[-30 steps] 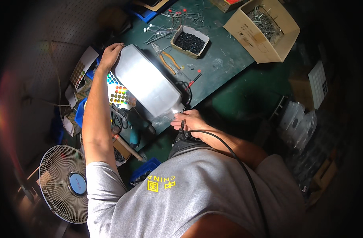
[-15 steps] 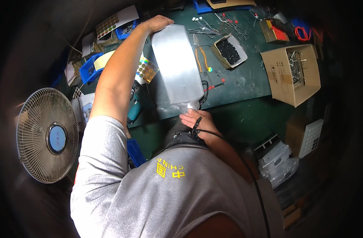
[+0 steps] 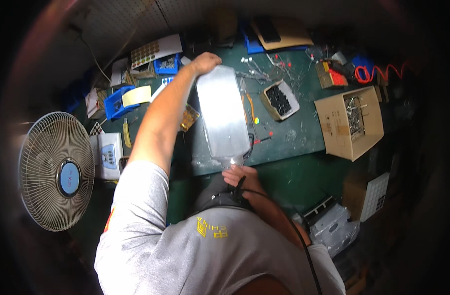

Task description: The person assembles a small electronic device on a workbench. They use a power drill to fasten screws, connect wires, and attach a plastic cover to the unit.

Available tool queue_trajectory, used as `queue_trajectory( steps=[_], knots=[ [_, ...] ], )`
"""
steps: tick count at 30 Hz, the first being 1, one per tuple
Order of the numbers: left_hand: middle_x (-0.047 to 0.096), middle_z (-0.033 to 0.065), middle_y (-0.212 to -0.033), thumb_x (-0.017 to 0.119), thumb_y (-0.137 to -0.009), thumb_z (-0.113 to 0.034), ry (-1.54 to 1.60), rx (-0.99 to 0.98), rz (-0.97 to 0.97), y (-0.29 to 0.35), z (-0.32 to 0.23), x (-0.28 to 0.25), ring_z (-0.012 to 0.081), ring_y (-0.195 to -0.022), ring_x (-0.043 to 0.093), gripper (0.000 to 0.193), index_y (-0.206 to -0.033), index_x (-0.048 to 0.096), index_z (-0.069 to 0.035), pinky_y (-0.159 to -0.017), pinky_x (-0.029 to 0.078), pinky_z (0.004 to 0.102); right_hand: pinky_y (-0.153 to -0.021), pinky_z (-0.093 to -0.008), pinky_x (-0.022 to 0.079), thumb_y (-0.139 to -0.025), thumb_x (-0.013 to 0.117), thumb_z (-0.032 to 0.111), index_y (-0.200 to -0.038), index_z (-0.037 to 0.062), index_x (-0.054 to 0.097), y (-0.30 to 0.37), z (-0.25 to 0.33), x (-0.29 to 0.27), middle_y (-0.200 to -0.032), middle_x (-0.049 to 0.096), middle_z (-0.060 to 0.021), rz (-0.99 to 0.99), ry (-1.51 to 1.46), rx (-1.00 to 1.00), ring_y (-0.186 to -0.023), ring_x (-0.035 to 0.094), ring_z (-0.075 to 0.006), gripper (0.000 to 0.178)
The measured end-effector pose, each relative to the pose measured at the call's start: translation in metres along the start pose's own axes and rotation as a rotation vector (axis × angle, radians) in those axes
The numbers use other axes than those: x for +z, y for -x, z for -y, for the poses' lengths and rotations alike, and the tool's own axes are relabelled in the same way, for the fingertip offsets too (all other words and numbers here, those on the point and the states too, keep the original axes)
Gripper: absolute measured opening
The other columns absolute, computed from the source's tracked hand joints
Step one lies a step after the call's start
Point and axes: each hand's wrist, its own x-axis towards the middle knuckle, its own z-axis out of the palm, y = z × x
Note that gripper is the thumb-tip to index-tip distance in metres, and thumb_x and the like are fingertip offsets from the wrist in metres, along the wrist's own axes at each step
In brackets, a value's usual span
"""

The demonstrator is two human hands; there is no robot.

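Note:
A long silver metal housing (image 3: 222, 113), smooth on top with a narrowed neck at its near end, lies lengthwise on the green workbench. My left arm reaches across to its far end, and my left hand (image 3: 206, 63) is closed over the far left corner; the fingertips are partly hidden. At the bench's front edge my right hand (image 3: 241, 176) is at the neck, its fingers bent around the end. Black cable shows along the housing's near right side. Beside the housing lie orange-handled pliers (image 3: 250, 106) and a small red-handled tool (image 3: 261, 139).
A box of small black parts (image 3: 295, 106) and a cardboard box of metal pieces (image 3: 327, 124) stand to the right. Leads with red and white ends lie behind. Blue bins (image 3: 110, 104) and sticker sheets sit left. A fan (image 3: 43, 172) stands at the left edge.
The head view has tilted up, so the bench and housing sit lower in the picture. Both hands keep their places at the two ends of the housing.

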Motion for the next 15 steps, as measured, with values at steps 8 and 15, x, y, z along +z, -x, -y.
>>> queue_trajectory(
  steps=[8,15],
  knots=[
    [0.065,0.0206,-0.127,0.061,-0.092,-0.015,0.271,0.262,-0.798,0.166,0.017,0.031,0.0352,-0.119,0.060,0.042,-0.132,0.061,-0.002,-0.104,0.045,0.0419,-0.090,-0.0460,0.059,-0.095,0.073,0.023,-0.124,-0.0118,0.054,0.002,0.010,-0.004,-0.124,0.061,-0.0296,-0.012,0.154,0.035,-0.111,0.067,-0.0402,0.050],
    [0.054,0.0234,-0.132,0.064,-0.077,-0.003,-0.217,-0.157,-0.539,0.397,0.094,0.092,0.0442,-0.119,0.050,0.072,-0.146,0.043,-0.001,-0.105,0.040,0.0497,-0.078,-0.0406,0.062,-0.096,0.071,0.022,-0.120,-0.0107,0.057,0.005,0.024,-0.004,-0.114,0.066,-0.0257,-0.029,0.282,0.047,-0.099,0.072,-0.0334,0.043]
  ],
)
